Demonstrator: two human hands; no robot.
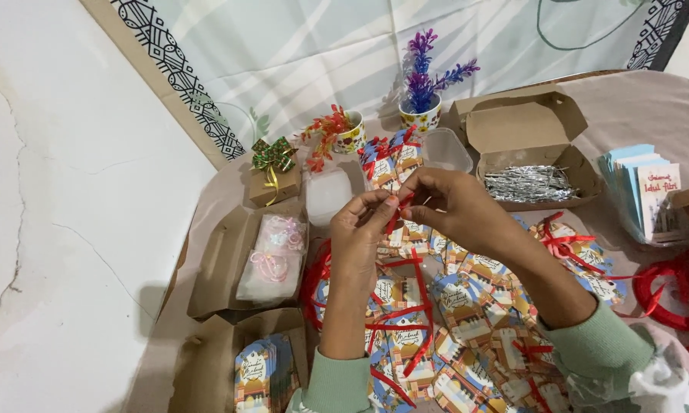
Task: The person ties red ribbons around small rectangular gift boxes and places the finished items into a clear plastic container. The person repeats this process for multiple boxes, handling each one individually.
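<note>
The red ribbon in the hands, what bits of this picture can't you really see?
- Head view: the red ribbon is mostly covered by the fingertips of the left hand and right hand; whether it is knotted cannot be told.
- The red ribbon roll is cut off by the right edge.
- The card stack in the brown box runs off the bottom edge.
- The silver strips are too small to count.

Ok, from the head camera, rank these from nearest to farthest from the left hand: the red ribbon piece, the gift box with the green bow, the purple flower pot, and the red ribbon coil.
1. Red ribbon piece: pinched in the left hand, between both hands.
2. Gift box with the green bow: up and to its left.
3. Purple flower pot: behind, by the patterned backdrop.
4. Red ribbon coil: far right edge.
</note>
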